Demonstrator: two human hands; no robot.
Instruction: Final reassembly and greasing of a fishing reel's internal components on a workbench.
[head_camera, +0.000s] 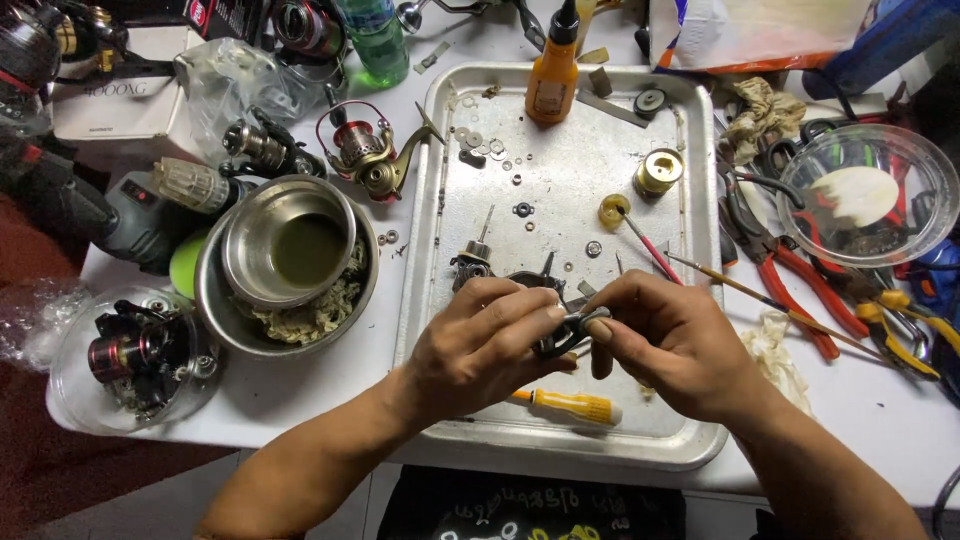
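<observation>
A single head-worn camera looks steeply down from close above the left hand (480, 345) and right hand (670, 340), facing forward across the metal tray (560, 190) just beyond the hands.

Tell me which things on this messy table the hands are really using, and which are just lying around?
In use:
left hand and right hand, both pinching a small dark metal part
metal tray under them

Lying about:
yellow screwdriver
orange bottle
brass spool
red pliers
steel bowls
spare reel
washers
</observation>
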